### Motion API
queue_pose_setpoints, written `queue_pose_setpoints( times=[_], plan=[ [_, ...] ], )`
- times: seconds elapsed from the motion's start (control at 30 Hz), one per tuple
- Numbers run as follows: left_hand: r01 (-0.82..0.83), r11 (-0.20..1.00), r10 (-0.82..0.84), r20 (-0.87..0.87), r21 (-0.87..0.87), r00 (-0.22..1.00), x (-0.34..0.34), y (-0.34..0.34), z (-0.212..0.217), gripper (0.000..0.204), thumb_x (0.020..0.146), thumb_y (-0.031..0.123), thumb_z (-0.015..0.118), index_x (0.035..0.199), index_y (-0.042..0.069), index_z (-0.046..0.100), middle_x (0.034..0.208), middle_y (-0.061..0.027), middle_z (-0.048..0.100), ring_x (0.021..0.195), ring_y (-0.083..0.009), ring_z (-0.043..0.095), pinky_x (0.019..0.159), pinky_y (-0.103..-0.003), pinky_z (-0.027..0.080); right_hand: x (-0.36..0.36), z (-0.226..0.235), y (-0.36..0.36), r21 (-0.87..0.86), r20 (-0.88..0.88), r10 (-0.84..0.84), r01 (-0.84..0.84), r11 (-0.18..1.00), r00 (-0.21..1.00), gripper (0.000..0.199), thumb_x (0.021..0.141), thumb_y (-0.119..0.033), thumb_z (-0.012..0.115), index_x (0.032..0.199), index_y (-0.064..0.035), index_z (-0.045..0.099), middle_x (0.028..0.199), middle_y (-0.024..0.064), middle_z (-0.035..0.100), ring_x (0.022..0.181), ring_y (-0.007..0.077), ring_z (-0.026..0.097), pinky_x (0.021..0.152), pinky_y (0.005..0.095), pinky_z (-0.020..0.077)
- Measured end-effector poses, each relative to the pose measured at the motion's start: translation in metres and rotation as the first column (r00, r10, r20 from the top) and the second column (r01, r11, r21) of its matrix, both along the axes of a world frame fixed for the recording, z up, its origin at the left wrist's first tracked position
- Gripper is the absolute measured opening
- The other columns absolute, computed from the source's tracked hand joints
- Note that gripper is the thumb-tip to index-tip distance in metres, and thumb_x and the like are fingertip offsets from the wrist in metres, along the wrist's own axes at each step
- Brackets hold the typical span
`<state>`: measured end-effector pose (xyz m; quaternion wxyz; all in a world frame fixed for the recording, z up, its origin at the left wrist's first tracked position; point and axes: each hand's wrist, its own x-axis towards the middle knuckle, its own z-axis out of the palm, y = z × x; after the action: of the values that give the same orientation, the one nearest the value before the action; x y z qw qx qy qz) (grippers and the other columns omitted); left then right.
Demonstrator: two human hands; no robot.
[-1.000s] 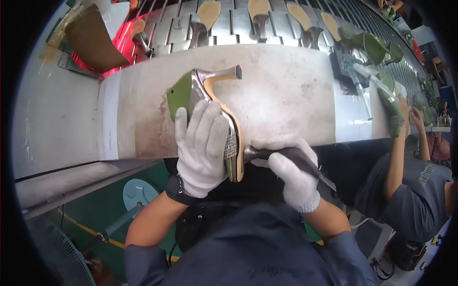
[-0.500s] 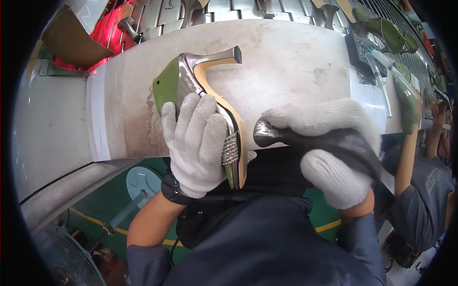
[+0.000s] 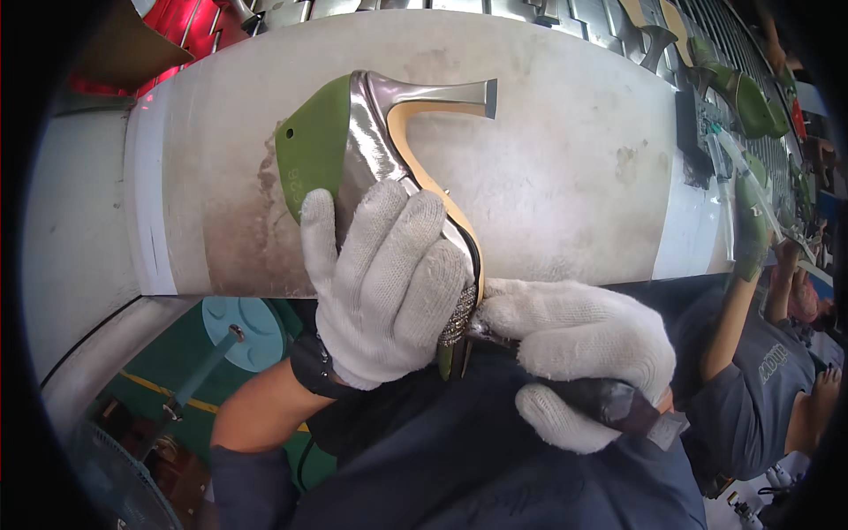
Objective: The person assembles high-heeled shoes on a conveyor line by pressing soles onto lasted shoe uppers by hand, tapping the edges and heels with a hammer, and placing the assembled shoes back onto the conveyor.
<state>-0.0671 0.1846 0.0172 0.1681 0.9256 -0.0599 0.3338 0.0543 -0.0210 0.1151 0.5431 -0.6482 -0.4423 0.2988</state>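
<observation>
A silver high-heeled shoe [image 3: 375, 132] lies on its side on a green last [image 3: 314, 132], its heel pointing right and its tan sole facing right. My gloved left hand [image 3: 389, 291] is wrapped over the shoe's upper, fingers toward the heel. A band of rhinestones [image 3: 459, 316] shows beside that hand, near the toe. My gloved right hand [image 3: 592, 344] grips a dark-handled shoemaker's hammer [image 3: 609, 402]. Its metal head, mostly covered by the fingers, is against or very near the sole beside the rhinestones; actual contact I cannot tell.
The shoe is over a pale, stained worktable [image 3: 565, 150]. Beyond its far edge runs a slatted metal conveyor [image 3: 336, 7] carrying more heels. A dark block [image 3: 693, 137] and syringes [image 3: 724, 185] sit at the right. A co-worker's arm [image 3: 733, 327] is close on the right. A blue stool [image 3: 243, 331] stands lower left.
My right hand has moved left and nearer my body, bringing the hammer's head to the sole by the toe. The shoe and left hand have shifted slightly right.
</observation>
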Motion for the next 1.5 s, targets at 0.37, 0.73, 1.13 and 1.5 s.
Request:
queue_pose_setpoints(
  times=[0.37, 0.73, 1.13, 1.5],
  plan=[
    [-0.039, 0.998, 0.039, 0.004, -0.046, 0.999, 0.010, -0.007, 0.009, 0.022, 0.095, 0.015, 0.072, 0.113, 0.008, 0.062, 0.116, -0.0162, 0.068, 0.109, -0.0387, 0.074, 0.126, -0.075, 0.027, -0.034, -0.017, -0.006, 0.149, -0.155, -0.266, 0.288, 0.946, 0.952, 0.029, 0.086, -0.002, 0.085, 0.112, -0.0005, 0.072, 0.126, 0.0273, 0.075, 0.118, 0.0432, 0.077, 0.099, 0.0468, 0.0642],
    [-0.024, 0.994, 0.033, 0.085, -0.106, 0.996, 0.011, -0.011, -0.007, 0.027, 0.092, 0.019, 0.073, 0.111, 0.015, 0.054, 0.096, -0.0069, 0.065, 0.088, -0.0288, 0.072, 0.120, -0.083, 0.024, 0.008, 0.011, 0.007, -0.058, -0.311, -0.309, 0.307, 0.950, 0.899, 0.031, 0.088, 0.002, 0.083, 0.117, 0.0046, 0.072, 0.123, 0.0301, 0.077, 0.113, 0.0350, 0.080, 0.098, 0.0440, 0.0653],
    [-0.016, 0.998, 0.019, 0.043, -0.053, 0.999, 0.005, -0.004, -0.002, 0.036, 0.092, 0.017, 0.075, 0.120, 0.016, 0.053, 0.119, -0.0096, 0.060, 0.104, -0.0288, 0.071, 0.118, -0.083, 0.029, 0.071, 0.025, 0.061, -0.365, -0.459, -0.254, 0.080, 0.928, 0.851, 0.034, 0.091, -0.008, 0.077, 0.119, 0.0108, 0.070, 0.114, 0.0278, 0.078, 0.104, 0.0332, 0.078, 0.094, 0.0443, 0.0641],
    [0.087, 0.987, -0.131, -0.349, -0.139, 0.928, 0.023, 0.067, 0.042, 0.140, 0.050, 0.027, 0.107, 0.165, -0.002, 0.034, 0.164, -0.0406, 0.041, 0.150, -0.0608, 0.044, 0.122, -0.074, 0.033, 0.067, 0.027, 0.066, -0.160, -0.304, -0.482, 0.455, 0.876, 0.822, 0.037, 0.113, -0.028, 0.056, 0.121, 0.0058, 0.070, 0.106, 0.0212, 0.079, 0.068, 0.0199, 0.072, 0.058, 0.0293, 0.0575]
  ],
)
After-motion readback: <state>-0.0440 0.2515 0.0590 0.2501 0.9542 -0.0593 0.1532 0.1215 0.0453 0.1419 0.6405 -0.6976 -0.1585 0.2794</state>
